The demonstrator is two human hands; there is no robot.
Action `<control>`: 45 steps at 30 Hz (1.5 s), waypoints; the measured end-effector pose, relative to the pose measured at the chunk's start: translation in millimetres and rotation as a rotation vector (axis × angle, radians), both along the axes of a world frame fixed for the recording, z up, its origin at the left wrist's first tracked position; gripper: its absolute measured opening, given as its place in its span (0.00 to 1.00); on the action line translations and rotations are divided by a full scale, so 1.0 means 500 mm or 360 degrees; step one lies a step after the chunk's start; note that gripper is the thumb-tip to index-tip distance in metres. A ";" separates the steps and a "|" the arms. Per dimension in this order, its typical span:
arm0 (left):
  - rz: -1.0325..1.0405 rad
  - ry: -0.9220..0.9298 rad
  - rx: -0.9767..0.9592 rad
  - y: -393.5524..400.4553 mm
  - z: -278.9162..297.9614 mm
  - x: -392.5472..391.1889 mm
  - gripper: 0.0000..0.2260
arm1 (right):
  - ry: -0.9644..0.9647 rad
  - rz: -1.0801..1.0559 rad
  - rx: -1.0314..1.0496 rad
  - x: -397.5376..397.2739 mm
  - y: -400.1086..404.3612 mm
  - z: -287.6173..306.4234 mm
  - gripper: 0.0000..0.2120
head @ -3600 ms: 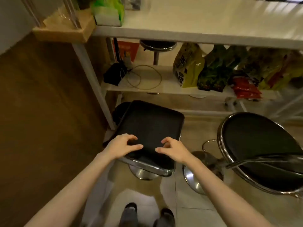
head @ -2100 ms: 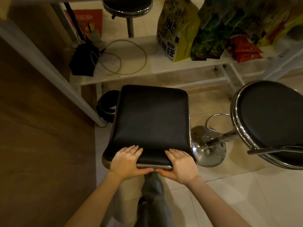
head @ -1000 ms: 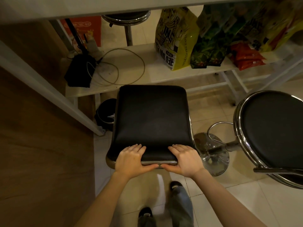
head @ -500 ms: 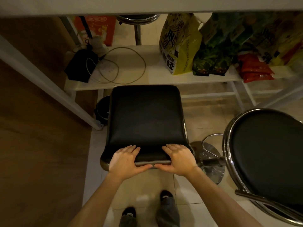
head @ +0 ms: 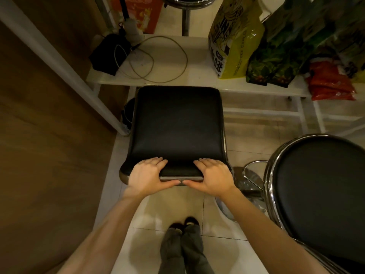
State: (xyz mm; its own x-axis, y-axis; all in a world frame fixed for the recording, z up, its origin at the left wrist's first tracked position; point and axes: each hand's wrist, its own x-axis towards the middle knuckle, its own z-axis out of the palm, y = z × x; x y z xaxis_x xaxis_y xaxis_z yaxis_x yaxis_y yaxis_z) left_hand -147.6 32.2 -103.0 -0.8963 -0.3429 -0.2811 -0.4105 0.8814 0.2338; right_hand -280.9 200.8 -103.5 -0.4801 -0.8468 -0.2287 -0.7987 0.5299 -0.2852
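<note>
A square black padded stool [head: 177,123] with a chrome rim stands in front of me, its far edge just short of the table's lower shelf. My left hand [head: 147,177] grips the near left part of the seat, fingers on top and thumb under the rim. My right hand [head: 213,177] grips the near right part the same way. The two thumbs almost meet under the front edge.
A round black stool [head: 320,192] with a chrome ring stands at the right, its chrome base [head: 248,180] beside the square seat. The white lower shelf [head: 167,76] carries cables, a black adapter and several snack bags [head: 235,42]. A wooden panel [head: 45,135] fills the left. My feet [head: 183,226] are below.
The square stool has moved forward toward the shelf with both hands still gripping its near edge. My feet have come together behind it.
</note>
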 end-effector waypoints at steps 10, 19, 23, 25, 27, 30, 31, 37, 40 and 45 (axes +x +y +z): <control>-0.0034 -0.0029 -0.0088 -0.010 0.002 0.007 0.54 | 0.0022 -0.0044 0.0098 0.022 0.001 0.011 0.39; 0.0007 -0.0331 0.0353 0.007 0.099 -0.037 0.35 | -0.0326 -0.0399 0.0082 0.021 0.034 0.139 0.31; -0.0126 -0.0094 0.0486 0.071 0.218 -0.129 0.29 | -0.0204 -0.0585 0.0065 -0.005 0.096 0.247 0.28; -0.0277 0.0059 0.0552 0.124 0.276 -0.172 0.26 | -0.0159 -0.0704 0.0007 -0.021 0.146 0.307 0.28; -0.0448 0.0154 0.0621 0.179 0.322 -0.208 0.24 | -0.0156 -0.0829 -0.0111 -0.027 0.197 0.365 0.28; -0.0654 0.0249 0.0698 0.271 0.383 -0.249 0.23 | -0.0112 -0.0979 -0.0351 -0.020 0.283 0.444 0.26; -0.0727 0.0280 0.0707 0.307 0.404 -0.258 0.23 | -0.0083 -0.1036 -0.0401 -0.017 0.317 0.468 0.25; -0.1227 0.0436 0.0877 0.508 0.505 -0.253 0.18 | 0.0083 -0.1263 -0.0435 0.010 0.526 0.546 0.22; -0.1374 0.0435 0.0988 0.597 0.529 -0.235 0.18 | 0.0134 -0.1283 -0.0412 0.018 0.626 0.551 0.21; -0.1409 0.0308 0.1036 0.729 0.519 -0.222 0.25 | 0.0157 -0.1135 -0.0339 0.010 0.779 0.540 0.20</control>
